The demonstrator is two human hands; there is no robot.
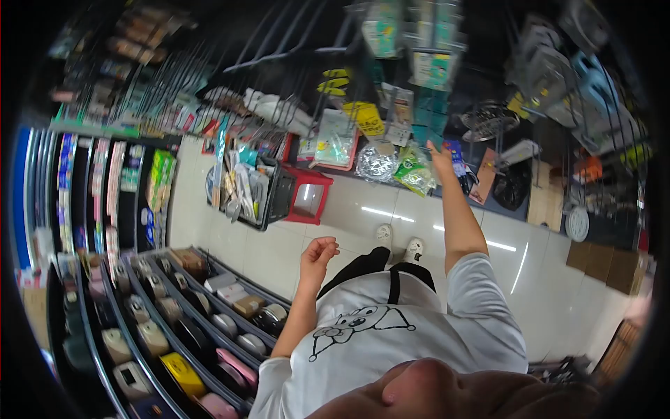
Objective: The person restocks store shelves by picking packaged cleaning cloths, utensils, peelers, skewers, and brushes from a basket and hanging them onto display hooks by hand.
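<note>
At the shelf edge, my right hand (440,155) reaches forward with its fingers closed at the lower end of a teal flat package (428,119), one of a hanging column. Just left of that hand lies a green-and-clear plastic packet (416,170), and a blue packet (455,158) is on its other side. My left hand (320,255) hovers in front of my body, fingers curled in, with nothing visible in it. The fingertips of my right hand are partly hidden against the package.
A dark basket (264,197) full of utensils stands by a red stool (308,197) on the tiled floor. Shelves (160,307) of lunch boxes and containers run along my left. Hooks with hanging packs (431,70) fill the rack ahead. Cardboard boxes (606,267) sit at the right.
</note>
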